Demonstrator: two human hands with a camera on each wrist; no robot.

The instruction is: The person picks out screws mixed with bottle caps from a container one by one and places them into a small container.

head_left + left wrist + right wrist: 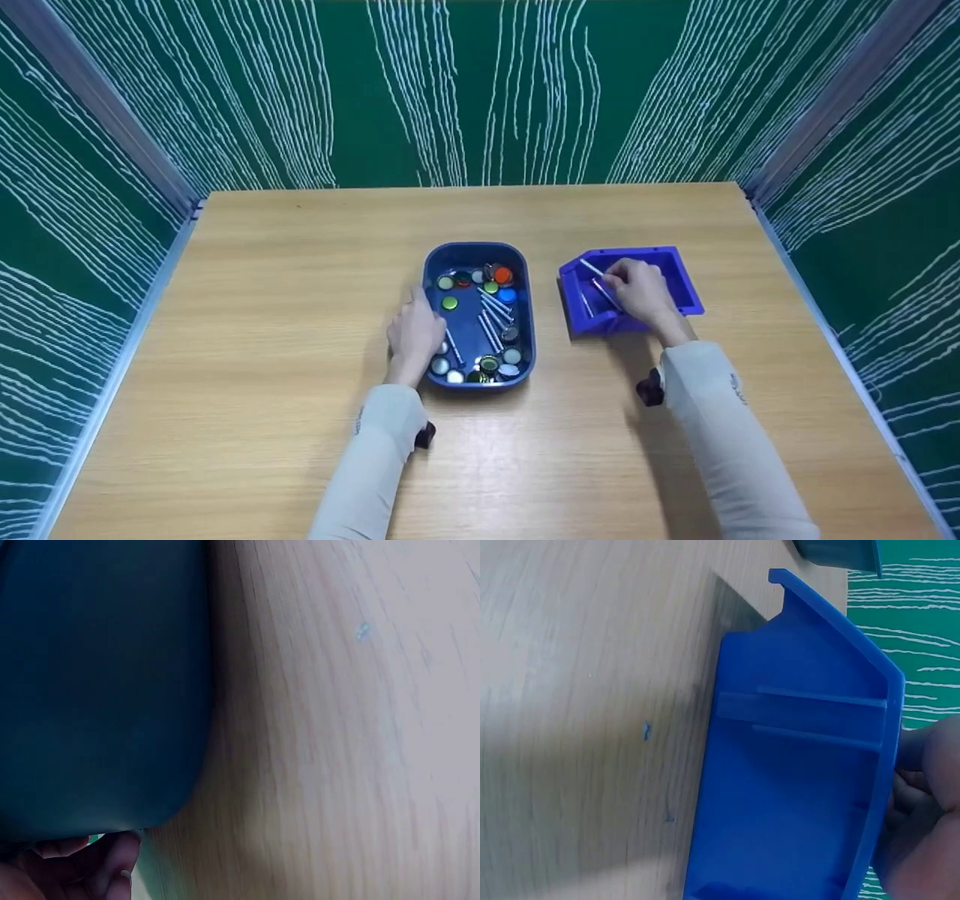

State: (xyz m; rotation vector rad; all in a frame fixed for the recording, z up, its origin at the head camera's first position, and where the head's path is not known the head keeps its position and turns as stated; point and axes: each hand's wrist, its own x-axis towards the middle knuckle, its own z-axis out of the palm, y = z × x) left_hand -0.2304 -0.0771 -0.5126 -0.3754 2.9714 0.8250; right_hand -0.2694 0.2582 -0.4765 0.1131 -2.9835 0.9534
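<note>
A dark blue tray [471,319] holds several bottle caps [449,302] and several long silver screws [490,334]. At its left wall my left hand [416,330] grips the rim; in the left wrist view, the curled fingers [112,862] touch the tray's wall [105,690]. My right hand [641,289] is over a purple-blue open-front bin [681,281], pinching a long silver screw [592,268] between thumb and fingers. More screws [606,294] lie in the bin below. The right wrist view shows the bin's outer side [795,765], with the right hand [926,810] behind its rim; the pinched screw is hidden there.
Both containers stand on a wooden table [300,300], with a strip of tabletop between them. Green panels [480,90] with white wavy lines enclose the back and sides. Dark wrist cameras [651,388] stick out from the sleeves.
</note>
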